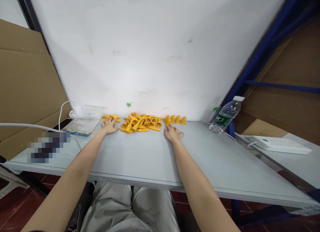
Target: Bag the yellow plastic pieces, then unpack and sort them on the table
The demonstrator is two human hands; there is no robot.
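My left hand (110, 126) rests at the left end of the row with its fingers spread over a few yellow winged plastic pieces (115, 117), partly covering them. Beside it, in the middle, lies a loose pile of yellow plastic pieces (141, 123), hollow cones with wing-like arms. To the right of the pile, my right hand (172, 134) lies on the table with its fingers apart. Its fingertips are at the base of a yellow cone-shaped cap (167, 120); whether they touch it I cannot tell. Several similar caps (177, 119) stand upright in a short row to its right.
The grey table (140, 158) meets a white board (155, 58) at the back. A clear plastic bag (86, 122) and white cable (32, 126) are at the left, near a cardboard box (27, 88). A water bottle (226, 115) leans at the right, near a white power strip (280, 145).
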